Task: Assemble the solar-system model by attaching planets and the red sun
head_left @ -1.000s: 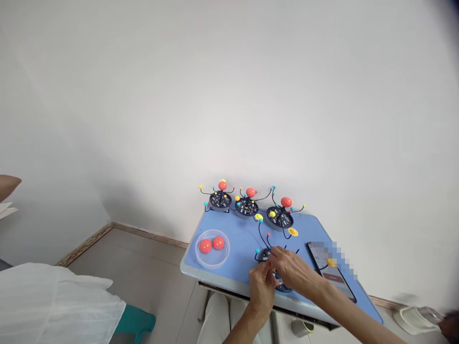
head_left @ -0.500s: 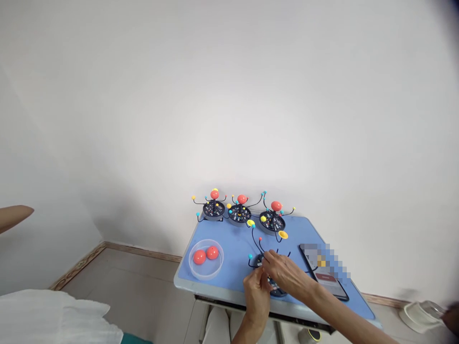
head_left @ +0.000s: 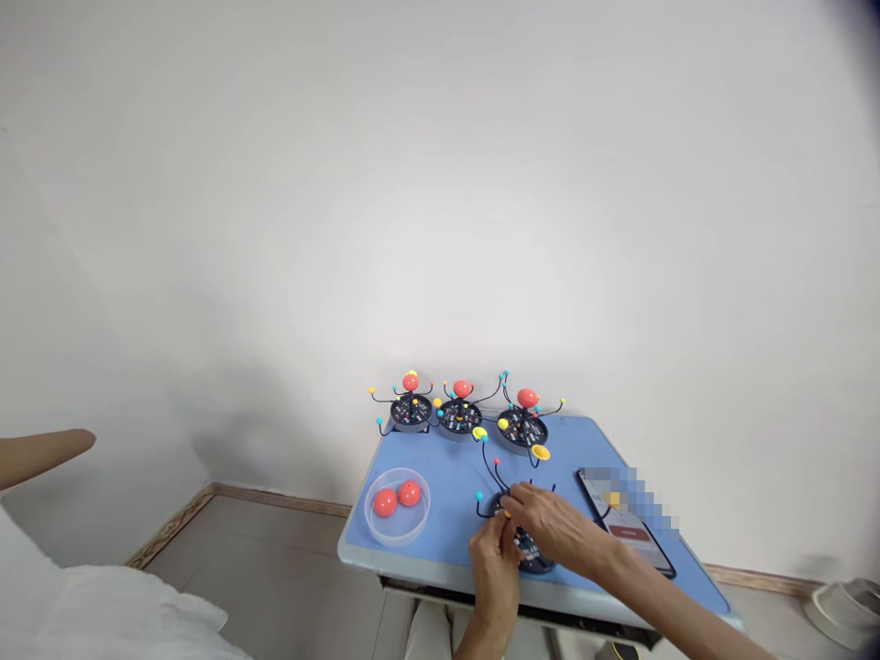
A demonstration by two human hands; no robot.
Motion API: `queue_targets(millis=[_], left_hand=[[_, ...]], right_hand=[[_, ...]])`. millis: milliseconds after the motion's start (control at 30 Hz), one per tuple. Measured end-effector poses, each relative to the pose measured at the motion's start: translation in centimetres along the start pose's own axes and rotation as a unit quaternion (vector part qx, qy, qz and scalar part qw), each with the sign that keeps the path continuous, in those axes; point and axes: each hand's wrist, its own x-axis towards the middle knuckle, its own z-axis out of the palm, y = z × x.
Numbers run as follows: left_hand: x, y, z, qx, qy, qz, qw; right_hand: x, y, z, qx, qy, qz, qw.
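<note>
A dark round model base with thin black wire arms and small coloured balls lies near the front edge of the blue table. My left hand grips the base's near left side. My right hand reaches over the base from the right, its fingertips pinched on a small part at the base's top, beside a wire arm. Both hands cover most of the base.
Three finished models with red balls on top stand along the table's back edge. A clear dish holds two red balls at front left. A phone lies at right. Another person's arm shows at far left.
The view has shifted slightly. My hands stay on the base, the right fingertips working at its top. The other person's arm at far left has reached further into view.
</note>
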Motion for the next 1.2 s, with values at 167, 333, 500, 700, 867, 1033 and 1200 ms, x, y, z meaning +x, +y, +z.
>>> queue_targets(millis=[167,333,500,700,867,1033,1200], left_hand=[[-0.1,0.4,0.4,0.005,0.005,-0.004,1.000],[-0.2,0.7,0.6,0.009,0.005,-0.009,1.000],[-1.2,0.3,-0.4,0.035,0.019,-0.009,0.999],[-3.0,0.0,-2.2,0.198,-0.006,0.117,0.973],[-3.6,0.5,-2.9,0.377,-0.095,0.240,0.889],[-4.1,-0.6,-3.0,0.452,-0.107,0.239,0.852],[-4.2,-1.7,-3.0,0.476,-0.104,0.227,0.843]], right_hand=[[0.3,-0.5,0.8,0.005,0.006,-0.007,1.000],[0.2,-0.5,1.1,0.009,0.016,-0.011,1.000],[-0.9,0.3,-0.8,0.007,0.038,0.011,0.999],[-2.8,1.9,-2.9,-0.002,0.056,0.086,0.995],[-2.5,1.1,-4.0,0.018,0.030,0.091,0.995],[1.3,-2.7,-6.1,0.080,-0.009,0.051,0.995],[7.7,-6.4,-6.1,0.105,-0.057,0.002,0.993]])
